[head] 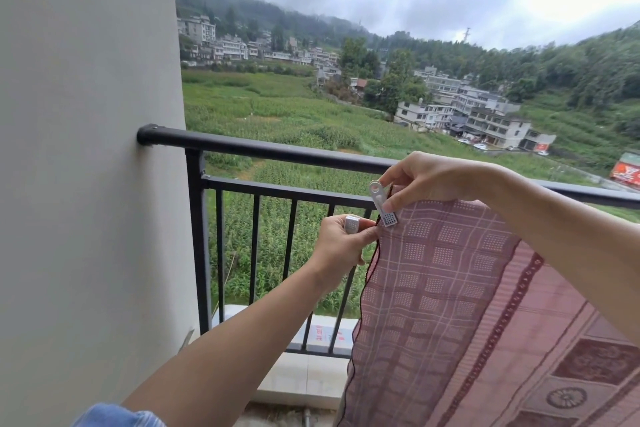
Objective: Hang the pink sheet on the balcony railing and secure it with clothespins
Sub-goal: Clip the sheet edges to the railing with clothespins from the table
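I count two white clothespins and one pink sheet (450, 288) draped over the black balcony railing (263, 149). My right hand (433, 180) reaches in from above, pinching the first clothespin (382, 203) at the sheet's left edge. My left hand (341, 243) is raised, grasping the second clothespin (352, 222) and the sheet's edge together. I can't read the red lettering below the bars
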Tool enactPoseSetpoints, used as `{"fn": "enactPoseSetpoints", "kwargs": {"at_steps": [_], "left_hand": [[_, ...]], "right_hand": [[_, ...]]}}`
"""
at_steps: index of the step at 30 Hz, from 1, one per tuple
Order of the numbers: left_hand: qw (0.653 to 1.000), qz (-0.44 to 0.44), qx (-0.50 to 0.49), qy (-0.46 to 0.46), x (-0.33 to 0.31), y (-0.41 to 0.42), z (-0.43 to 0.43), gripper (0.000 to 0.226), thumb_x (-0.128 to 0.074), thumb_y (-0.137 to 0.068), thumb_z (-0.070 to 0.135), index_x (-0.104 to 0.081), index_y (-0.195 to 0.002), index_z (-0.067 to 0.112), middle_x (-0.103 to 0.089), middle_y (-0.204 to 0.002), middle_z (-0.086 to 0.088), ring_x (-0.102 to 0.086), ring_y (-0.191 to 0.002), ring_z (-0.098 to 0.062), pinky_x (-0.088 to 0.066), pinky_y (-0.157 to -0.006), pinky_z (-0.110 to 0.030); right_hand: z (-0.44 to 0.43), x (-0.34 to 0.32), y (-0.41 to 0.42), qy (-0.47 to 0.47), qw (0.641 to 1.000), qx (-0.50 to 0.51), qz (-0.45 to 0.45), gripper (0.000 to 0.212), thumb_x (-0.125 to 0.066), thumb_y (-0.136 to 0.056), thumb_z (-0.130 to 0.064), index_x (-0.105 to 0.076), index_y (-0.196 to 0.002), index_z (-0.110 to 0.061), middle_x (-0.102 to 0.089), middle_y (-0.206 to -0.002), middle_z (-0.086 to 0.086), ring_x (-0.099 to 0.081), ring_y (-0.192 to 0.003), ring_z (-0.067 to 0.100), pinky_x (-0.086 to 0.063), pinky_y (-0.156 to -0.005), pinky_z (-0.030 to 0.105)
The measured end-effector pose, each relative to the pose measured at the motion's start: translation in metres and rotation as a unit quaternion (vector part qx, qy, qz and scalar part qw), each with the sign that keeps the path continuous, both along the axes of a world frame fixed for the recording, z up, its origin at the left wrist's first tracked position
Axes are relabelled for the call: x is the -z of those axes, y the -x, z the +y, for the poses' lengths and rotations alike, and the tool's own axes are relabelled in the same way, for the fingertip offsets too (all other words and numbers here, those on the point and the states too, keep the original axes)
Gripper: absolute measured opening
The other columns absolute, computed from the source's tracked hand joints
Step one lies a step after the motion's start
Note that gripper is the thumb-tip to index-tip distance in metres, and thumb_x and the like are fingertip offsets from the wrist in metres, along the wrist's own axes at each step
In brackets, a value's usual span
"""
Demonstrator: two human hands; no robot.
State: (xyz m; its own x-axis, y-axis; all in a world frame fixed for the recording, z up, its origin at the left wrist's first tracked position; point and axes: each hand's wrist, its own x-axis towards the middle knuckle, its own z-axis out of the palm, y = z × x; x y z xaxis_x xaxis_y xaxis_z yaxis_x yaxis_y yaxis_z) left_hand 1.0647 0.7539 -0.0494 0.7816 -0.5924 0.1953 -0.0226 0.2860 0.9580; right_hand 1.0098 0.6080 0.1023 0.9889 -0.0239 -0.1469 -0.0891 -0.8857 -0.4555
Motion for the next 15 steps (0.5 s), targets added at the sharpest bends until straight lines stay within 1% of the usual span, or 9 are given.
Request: {"fn": "enactPoseSetpoints", "kwargs": {"at_steps": [2,3,5,6,7,9,11,13,15], "left_hand": [[1.000,0.011,0.015,-0.018,0.007,-0.003,0.006,0.017,-0.077,-0.078,0.012,-0.069,-0.089,0.002,-0.066,-0.064,0.001,-0.051,-0.042,-0.001,-0.044,-0.043,-0.022],[0.999,0.016,0.016,-0.032,0.012,-0.005,0.010,0.016,-0.074,-0.080,0.011,-0.068,-0.092,0.002,-0.068,-0.068,-0.002,-0.051,-0.041,-0.001,-0.043,-0.043,-0.021],[0.997,0.033,-0.005,-0.073,0.025,-0.012,0.021,0.019,-0.069,-0.086,0.017,-0.065,-0.097,0.003,-0.065,-0.071,-0.006,-0.048,-0.039,-0.003,-0.041,-0.043,-0.021],[0.994,0.047,-0.021,-0.095,0.032,-0.016,0.028,0.022,-0.063,-0.090,0.022,-0.061,-0.101,0.003,-0.062,-0.071,-0.006,-0.044,-0.039,-0.005,-0.040,-0.042,-0.022],[0.991,0.065,-0.037,-0.114,0.040,-0.021,0.036,0.024,-0.056,-0.094,0.025,-0.056,-0.103,0.003,-0.058,-0.071,-0.006,-0.041,-0.040,-0.007,-0.038,-0.042,-0.023],[0.983,0.097,-0.075,-0.139,0.057,-0.029,0.055,0.025,-0.042,-0.097,0.027,-0.048,-0.104,0.003,-0.053,-0.075,-0.008,-0.038,-0.043,-0.010,-0.034,-0.042,-0.026],[0.973,0.116,-0.124,-0.157,0.075,-0.035,0.078,0.019,-0.039,-0.095,0.023,-0.046,-0.097,0.006,-0.050,-0.075,-0.010,-0.036,-0.042,-0.012,-0.031,-0.041,-0.026],[0.960,0.125,-0.171,-0.183,0.092,-0.036,0.103,0.013,-0.043,-0.093,0.019,-0.048,-0.088,0.007,-0.049,-0.070,-0.009,-0.034,-0.040,-0.014,-0.029,-0.039,-0.024],[0.945,0.131,-0.207,-0.215,0.111,-0.030,0.124,0.015,-0.050,-0.091,0.020,-0.052,-0.082,0.008,-0.046,-0.063,-0.007,-0.032,-0.040,-0.015,-0.028,-0.039,-0.023]], "right_hand": [[0.000,-0.002,0.006,-0.003,1.000,0.005,0.005,0.049,-0.080,-0.069,-0.044,-0.068,-0.113,-0.023,-0.062,-0.059,-0.022,-0.056,-0.056,-0.007,-0.042,-0.059,0.014],[0.001,-0.003,0.010,-0.009,1.000,0.013,-0.010,0.057,-0.078,-0.067,-0.047,-0.066,-0.117,-0.024,-0.068,-0.070,-0.023,-0.062,-0.066,-0.007,-0.048,-0.066,0.015],[0.003,-0.006,0.013,-0.009,0.995,0.028,-0.094,0.059,-0.076,-0.069,-0.045,-0.064,-0.120,-0.021,-0.073,-0.097,-0.011,-0.068,-0.089,0.005,-0.053,-0.087,0.027],[0.007,-0.007,0.013,0.001,0.987,0.025,-0.160,0.051,-0.076,-0.073,-0.040,-0.064,-0.118,-0.018,-0.071,-0.102,-0.005,-0.067,-0.093,0.008,-0.054,-0.090,0.030],[0.013,-0.006,0.014,0.015,0.973,0.015,-0.231,0.043,-0.075,-0.078,-0.034,-0.065,-0.115,-0.015,-0.071,-0.102,-0.003,-0.067,-0.092,0.008,-0.054,-0.089,0.027],[0.031,-0.003,0.015,0.042,0.942,-0.016,-0.333,0.031,-0.073,-0.083,-0.029,-0.068,-0.109,-0.014,-0.071,-0.096,-0.003,-0.066,-0.084,0.003,-0.052,-0.077,0.012],[0.052,0.008,0.018,0.065,0.925,-0.051,-0.370,0.024,-0.070,-0.086,-0.029,-0.069,-0.106,-0.016,-0.070,-0.090,-0.008,-0.063,-0.077,-0.004,-0.047,-0.067,0.003],[0.071,0.033,0.022,0.087,0.921,-0.095,-0.367,0.021,-0.068,-0.088,-0.029,-0.071,-0.105,-0.018,-0.070,-0.087,-0.011,-0.064,-0.074,-0.004,-0.047,-0.066,0.005],[0.085,0.072,0.028,0.109,0.925,-0.144,-0.333,0.018,-0.066,-0.089,-0.029,-0.073,-0.102,-0.018,-0.072,-0.088,-0.009,-0.066,-0.075,0.003,-0.052,-0.069,0.017]]}}
